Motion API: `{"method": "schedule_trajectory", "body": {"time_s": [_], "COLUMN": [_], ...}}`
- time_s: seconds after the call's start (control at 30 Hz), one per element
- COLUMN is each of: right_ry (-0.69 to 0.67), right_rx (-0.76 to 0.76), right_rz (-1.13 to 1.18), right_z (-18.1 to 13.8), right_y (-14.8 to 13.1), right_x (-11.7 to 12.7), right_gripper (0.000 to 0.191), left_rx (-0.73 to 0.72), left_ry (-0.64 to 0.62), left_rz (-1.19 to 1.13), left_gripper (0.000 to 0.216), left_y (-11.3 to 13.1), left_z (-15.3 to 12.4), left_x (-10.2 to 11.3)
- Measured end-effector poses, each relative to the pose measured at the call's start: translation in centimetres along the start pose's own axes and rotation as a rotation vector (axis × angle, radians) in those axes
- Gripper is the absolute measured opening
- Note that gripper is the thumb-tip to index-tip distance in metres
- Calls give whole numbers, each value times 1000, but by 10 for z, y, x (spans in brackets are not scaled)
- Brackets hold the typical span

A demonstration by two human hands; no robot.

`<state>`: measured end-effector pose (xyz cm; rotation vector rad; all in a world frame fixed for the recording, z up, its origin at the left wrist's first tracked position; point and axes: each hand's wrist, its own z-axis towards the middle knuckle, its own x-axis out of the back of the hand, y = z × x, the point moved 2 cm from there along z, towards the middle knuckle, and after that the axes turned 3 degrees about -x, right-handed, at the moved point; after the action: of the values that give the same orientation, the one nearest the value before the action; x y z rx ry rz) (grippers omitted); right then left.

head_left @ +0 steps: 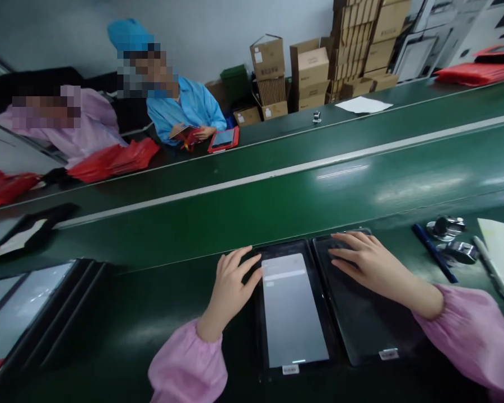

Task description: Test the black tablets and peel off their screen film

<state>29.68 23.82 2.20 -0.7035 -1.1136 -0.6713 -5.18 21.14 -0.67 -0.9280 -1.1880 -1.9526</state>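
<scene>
The green workbench (222, 196) is stretched across the whole view, with cardboard cartons (357, 33) piled behind its far side. On the near side, at the left, a stack of dark-edged tablets (33, 296) is laid. Directly in front of the wearer, two tablets are set side by side: a dark-screened tablet (357, 330) on the right and a lit tablet (296, 319) on the left. The right hand (373, 263) is held open over the upper part of the dark one, fingers spread; the left hand (231, 285) is open too, its fingertips at the lit one's upper left edge. Nothing is gripped. One screen is already switched on, showing a mostly blank page; the other appears unlit, so the pair seems only partly dealt with. White barcode-like stickers (290, 369) are fixed at both lower edges, but their print cannot be read; the carton printing is likewise illegible, and no brand can be made out.
</scene>
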Motion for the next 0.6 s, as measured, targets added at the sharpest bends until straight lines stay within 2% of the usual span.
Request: {"method": "schedule_trajectory", "body": {"time_s": [0.1, 0.23, 0.6], "right_ry": [-15, -55, -33], "right_rx": [-25, -35, -13], "right_rz": [-18, -34, -10], "right_z": [15, 19, 22], "right_y": [6, 9, 14], "right_x": [-12, -23, -28], "right_gripper": [34, 31, 34], "left_rx": [-4, -25, -46], "left_ry": [-15, -24, -27], "left_rz": [-2, 17, 63], "left_gripper": [35, 28, 26], "left_y": [-4, -7, -4], "left_z": [16, 17, 12], "left_x": [-10, -21, -22]}}
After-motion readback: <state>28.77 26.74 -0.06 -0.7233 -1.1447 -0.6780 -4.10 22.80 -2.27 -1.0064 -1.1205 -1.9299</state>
